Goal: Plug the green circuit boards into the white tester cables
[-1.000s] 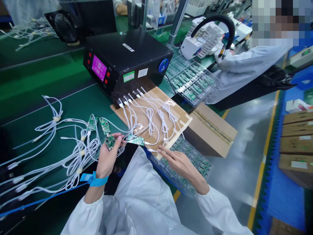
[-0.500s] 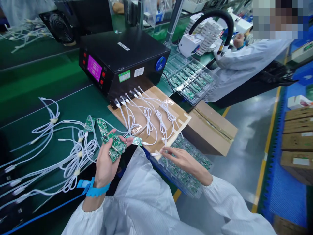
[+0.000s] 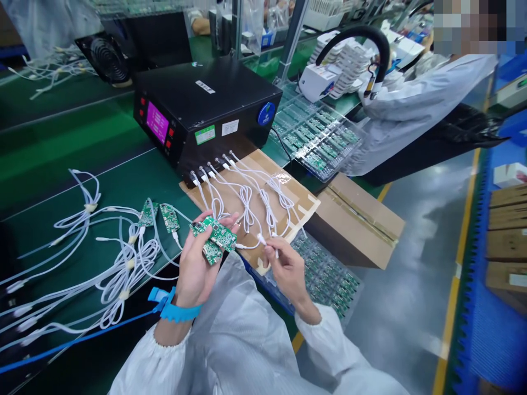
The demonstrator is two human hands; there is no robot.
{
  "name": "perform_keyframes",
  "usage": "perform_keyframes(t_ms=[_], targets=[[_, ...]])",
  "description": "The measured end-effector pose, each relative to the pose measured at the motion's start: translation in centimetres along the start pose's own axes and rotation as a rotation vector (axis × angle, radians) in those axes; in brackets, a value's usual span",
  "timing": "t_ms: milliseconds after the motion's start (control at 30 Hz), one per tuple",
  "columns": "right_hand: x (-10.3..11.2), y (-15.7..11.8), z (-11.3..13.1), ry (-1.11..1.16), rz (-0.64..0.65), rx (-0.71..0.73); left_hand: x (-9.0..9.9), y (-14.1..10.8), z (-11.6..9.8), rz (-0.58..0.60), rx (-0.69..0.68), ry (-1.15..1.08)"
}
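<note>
My left hand (image 3: 197,269), with a blue strap at the wrist, holds green circuit boards (image 3: 220,235) that overlap in the palm under the thumb. A white cable end (image 3: 242,246) meets the right edge of these boards. My right hand (image 3: 286,266) pinches a white cable connector (image 3: 262,239) just right of the boards. Two more boards lie on the green bench left of my left hand, one (image 3: 169,218) with a cable plugged in. White cables (image 3: 246,203) run over the cardboard sheet (image 3: 259,164) from the black box.
The black box (image 3: 206,104) with a lit screen stands behind the cardboard. Bundled cables (image 3: 119,269) cover the bench at left. Trays of boards (image 3: 321,137) lie behind and below right (image 3: 329,269), near a carton (image 3: 358,219). Another person's sleeve (image 3: 428,104) is at upper right.
My left hand has moved right with the boards. My right hand has left the cardboard's front edge, moved closer to the boards and now pinches a connector.
</note>
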State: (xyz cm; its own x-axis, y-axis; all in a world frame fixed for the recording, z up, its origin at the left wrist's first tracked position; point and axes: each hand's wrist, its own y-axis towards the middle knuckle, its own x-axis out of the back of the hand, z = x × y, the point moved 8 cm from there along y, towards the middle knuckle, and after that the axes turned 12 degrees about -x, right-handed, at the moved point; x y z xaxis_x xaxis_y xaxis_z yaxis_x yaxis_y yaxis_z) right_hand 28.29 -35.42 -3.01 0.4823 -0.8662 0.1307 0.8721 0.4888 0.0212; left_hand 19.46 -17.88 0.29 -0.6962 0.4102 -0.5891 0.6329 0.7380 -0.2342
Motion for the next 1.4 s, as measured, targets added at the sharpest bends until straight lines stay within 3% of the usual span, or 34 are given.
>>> perform_keyframes(t_ms=[133,467,633,967,1400], targets=[[-1.5,-0.4,1.5,-0.060,-0.060,0.127,-0.2,0.0,0.5,0.022,0.061,0.004],[-2.0,-0.3,2.7,-0.118,-0.066,0.195,-0.1,-0.1,0.3,0.011,0.056,0.005],[-1.7,-0.5,2.8,-0.132,-0.176,0.181,0.5,-0.2,-0.2,0.010,-0.014,0.108],[-1.9,-0.9,2.4,-0.096,-0.234,0.134,1.2,-0.4,-1.8,0.207,-0.244,0.513],[-3.2,-1.2,1.4,-0.004,-0.178,0.057,1.4,-0.2,-1.2,0.207,-0.266,0.554]])
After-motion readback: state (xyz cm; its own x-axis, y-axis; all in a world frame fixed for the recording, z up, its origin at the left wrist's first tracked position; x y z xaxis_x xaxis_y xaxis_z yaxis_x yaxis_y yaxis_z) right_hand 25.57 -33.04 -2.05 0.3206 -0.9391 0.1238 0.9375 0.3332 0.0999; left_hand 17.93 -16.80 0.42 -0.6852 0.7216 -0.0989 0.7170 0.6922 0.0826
